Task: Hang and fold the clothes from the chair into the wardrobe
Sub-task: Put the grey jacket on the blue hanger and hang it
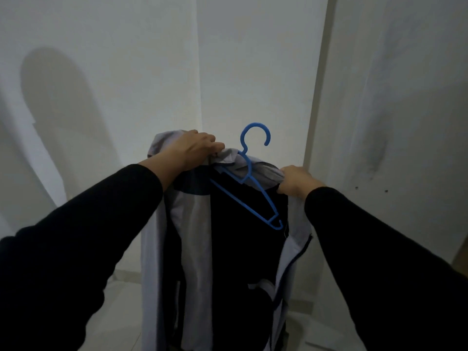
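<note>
I hold a jacket (228,249), dark navy with pale grey panels, up in front of me in the middle of the frame, and it hangs down past the bottom edge. My left hand (193,148), just left of centre, has its fingers curled over the grey fabric at the collar and shoulder, gripping it from above. My right hand (295,182), right of centre and a little lower, pinches the other shoulder, with grey cloth bunched in its closed fingers. A blue plastic hanger (249,178) sits between my hands: its hook stands free above the collar at centre frame, one arm is tucked under the grey collar fabric near my left hand, and the other arm slants down to the right across the dark lining, lying outside the shoulder. Both my sleeves (88,236) are black and reach in from the lower corners. Behind the jacket are white panels (253,72) with vertical edges, and a rounded shadow (55,97) falls at the upper left. Pale floor (121,312) shows at the bottom.
</note>
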`<state>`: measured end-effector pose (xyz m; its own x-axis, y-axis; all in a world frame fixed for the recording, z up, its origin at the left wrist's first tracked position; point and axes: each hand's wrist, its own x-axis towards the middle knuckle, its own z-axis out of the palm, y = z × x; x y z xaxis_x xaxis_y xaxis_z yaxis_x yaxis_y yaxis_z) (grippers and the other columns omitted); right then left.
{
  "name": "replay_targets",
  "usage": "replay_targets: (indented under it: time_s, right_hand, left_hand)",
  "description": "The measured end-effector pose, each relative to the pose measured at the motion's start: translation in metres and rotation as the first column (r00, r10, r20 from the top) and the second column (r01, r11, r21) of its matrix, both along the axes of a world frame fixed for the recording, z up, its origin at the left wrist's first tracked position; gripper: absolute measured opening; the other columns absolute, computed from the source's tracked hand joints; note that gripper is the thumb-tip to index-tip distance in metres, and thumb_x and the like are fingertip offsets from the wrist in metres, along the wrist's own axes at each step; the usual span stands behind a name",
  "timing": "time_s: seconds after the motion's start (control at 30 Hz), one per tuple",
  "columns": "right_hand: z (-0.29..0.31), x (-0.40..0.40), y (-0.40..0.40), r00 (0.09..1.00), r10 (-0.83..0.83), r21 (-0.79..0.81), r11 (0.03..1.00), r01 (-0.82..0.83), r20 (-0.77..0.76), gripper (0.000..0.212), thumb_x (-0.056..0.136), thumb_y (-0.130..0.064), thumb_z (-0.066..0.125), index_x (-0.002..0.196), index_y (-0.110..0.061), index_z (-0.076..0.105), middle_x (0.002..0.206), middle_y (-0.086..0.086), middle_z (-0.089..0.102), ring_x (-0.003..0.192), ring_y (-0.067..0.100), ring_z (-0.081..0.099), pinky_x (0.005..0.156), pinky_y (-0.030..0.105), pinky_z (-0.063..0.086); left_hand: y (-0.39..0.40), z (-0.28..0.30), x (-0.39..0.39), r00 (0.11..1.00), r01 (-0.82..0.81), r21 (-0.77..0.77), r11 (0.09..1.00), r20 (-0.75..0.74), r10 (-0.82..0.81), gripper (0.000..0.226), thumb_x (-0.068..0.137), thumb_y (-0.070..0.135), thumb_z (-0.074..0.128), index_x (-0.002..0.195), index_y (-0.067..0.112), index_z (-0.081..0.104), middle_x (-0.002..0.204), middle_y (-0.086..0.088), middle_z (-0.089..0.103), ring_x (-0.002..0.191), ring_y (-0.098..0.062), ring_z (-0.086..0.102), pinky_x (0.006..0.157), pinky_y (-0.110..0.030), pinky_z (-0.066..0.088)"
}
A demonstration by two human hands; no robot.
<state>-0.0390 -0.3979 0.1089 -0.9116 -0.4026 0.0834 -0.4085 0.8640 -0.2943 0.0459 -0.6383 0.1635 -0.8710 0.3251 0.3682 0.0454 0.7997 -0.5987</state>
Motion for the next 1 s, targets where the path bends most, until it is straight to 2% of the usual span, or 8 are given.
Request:
replay_targets:
  time_s: [0.1,0.17,0.3,0.57,0.63,0.77,0.87,1.0]
  right_hand:
    - [-0.004,0.004,0.0,0.995,-0.101,-0.051,0.994,0.1,-0.022,0.019,0.089,-0.01,0.052,0.108,-0.003,0.052,0.105,0.016,0.055,0.089,0.031,0.055,0.066,0.028,0.04]
    - [-0.001,0.007,-0.002,0.993,-0.11,-0.128,0.985,0.113,0.033,0.006,0.088,-0.005,0.049,0.092,-0.002,0.052,0.088,0.014,0.052,0.074,0.027,0.053,0.052,0.025,0.038]
    - [0.014,0.015,-0.012,0.981,-0.051,-0.373,0.92,0.119,0.187,0.018,0.087,-0.004,0.045,0.069,-0.006,0.045,0.069,0.011,0.048,0.054,0.021,0.044,0.041,0.022,0.031]
    - [0.038,0.042,-0.04,0.878,0.317,-0.828,0.542,0.144,0.36,0.022,0.09,0.0,0.049,0.071,-0.01,0.046,0.059,0.007,0.04,0.045,0.014,0.038,0.037,0.018,0.032]
    - [0.041,0.047,-0.046,0.883,0.364,-0.842,0.536,0.062,0.297,0.021,0.093,-0.001,0.048,0.075,-0.012,0.046,0.063,0.007,0.044,0.049,0.015,0.043,0.039,0.018,0.037]
    - [0.044,0.044,-0.046,0.953,0.255,-0.521,0.798,-0.303,-0.165,0.014,0.089,-0.001,0.049,0.096,-0.01,0.059,0.087,0.005,0.06,0.079,0.016,0.054,0.069,0.022,0.04]
    - [0.04,0.042,-0.039,0.892,0.178,-0.401,0.845,-0.355,-0.415,0.033,0.085,0.006,0.044,0.109,-0.01,0.06,0.106,0.004,0.054,0.093,0.017,0.051,0.079,0.023,0.039]
    - [0.038,0.045,-0.03,0.742,-0.083,-0.454,0.834,-0.313,-0.665,0.027,0.084,0.002,0.053,0.11,-0.005,0.05,0.116,0.018,0.043,0.092,0.026,0.048,0.073,0.024,0.033]
  left_hand:
    - [0.004,-0.001,0.002,0.997,-0.073,0.023,0.997,-0.034,0.073,0.02,0.095,0.015,0.039,0.111,0.015,0.05,0.107,-0.01,0.056,0.102,-0.028,0.057,0.083,-0.036,0.037]
    - [0.007,-0.003,0.003,0.985,-0.147,0.06,0.987,-0.079,0.152,0.023,0.097,0.017,0.037,0.116,0.012,0.049,0.11,-0.013,0.056,0.102,-0.03,0.056,0.085,-0.038,0.037]
    - [0.015,-0.008,0.006,0.948,-0.232,0.134,0.963,-0.192,0.255,0.023,0.098,0.015,0.037,0.114,0.009,0.051,0.109,-0.015,0.057,0.101,-0.033,0.056,0.085,-0.042,0.04]
    - [0.028,-0.001,0.007,0.933,-0.202,0.317,0.927,-0.227,0.281,0.031,0.098,0.015,0.037,0.128,0.012,0.045,0.116,-0.014,0.055,0.107,-0.033,0.052,0.087,-0.044,0.038]
    - [0.028,0.001,0.008,0.933,-0.138,0.442,0.886,-0.242,0.266,0.029,0.098,0.016,0.037,0.125,0.011,0.046,0.115,-0.014,0.055,0.106,-0.034,0.052,0.085,-0.044,0.037]
    - [0.025,0.003,0.009,0.934,0.025,0.627,0.779,-0.292,0.205,0.017,0.092,0.015,0.044,0.106,0.007,0.05,0.107,-0.015,0.056,0.1,-0.033,0.051,0.082,-0.043,0.035]
    - [0.018,0.005,0.011,0.924,0.115,0.696,0.709,-0.337,0.18,0.005,0.09,0.013,0.047,0.094,0.009,0.047,0.099,-0.015,0.055,0.09,-0.031,0.049,0.075,-0.039,0.031]
    - [0.013,0.008,0.014,0.914,0.199,0.735,0.648,-0.378,0.148,0.016,0.084,0.005,0.048,0.083,0.013,0.035,0.086,-0.008,0.048,0.078,-0.027,0.042,0.071,-0.034,0.028]
